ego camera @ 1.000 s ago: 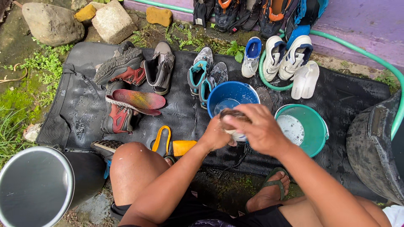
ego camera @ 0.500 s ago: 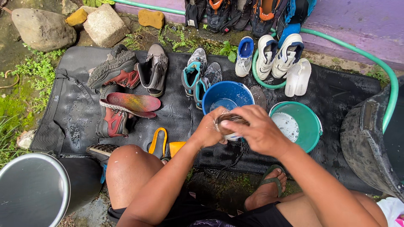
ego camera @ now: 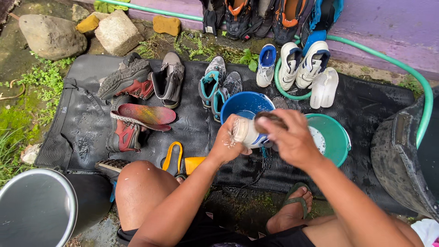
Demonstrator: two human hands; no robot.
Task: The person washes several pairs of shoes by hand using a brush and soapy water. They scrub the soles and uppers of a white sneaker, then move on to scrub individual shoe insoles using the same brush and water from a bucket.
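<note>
Grey metal is at the far left, where a round steel pot (ego camera: 34, 208) stands by the person's knee; above it a black rubber mat (ego camera: 87, 119) covers the ground, with brown and red hiking boots (ego camera: 130, 80) and a loose red insole (ego camera: 147, 113) on it; an orange insole (ego camera: 175, 158) lies near the knee; a grey and teal shoe pair (ego camera: 215, 82) lies further right. The left hand (ego camera: 228, 144) is closed around a pale, soapy shoe (ego camera: 249, 132), gripping its left end; the shoe is held in the air just in front of the blue bucket (ego camera: 247, 101), between both hands. The right hand (ego camera: 292, 139) is closed on a brush (ego camera: 270, 118), whose dark bristles press on the right part of the shoe. Compared with half a second ago, the brush is now more to the right, and more of the white shoe is visible beside the left hand; before, the right hand covered nearly all of it. The view is also shifted a little. To the right stands the green bucket (ego camera: 338, 137) with foamy water, touching nothing of the hands; behind it white sneakers (ego camera: 304, 64) rest inside a loop of green hose (ego camera: 393, 57); a black tub (ego camera: 404, 155) is at the right edge.
</note>
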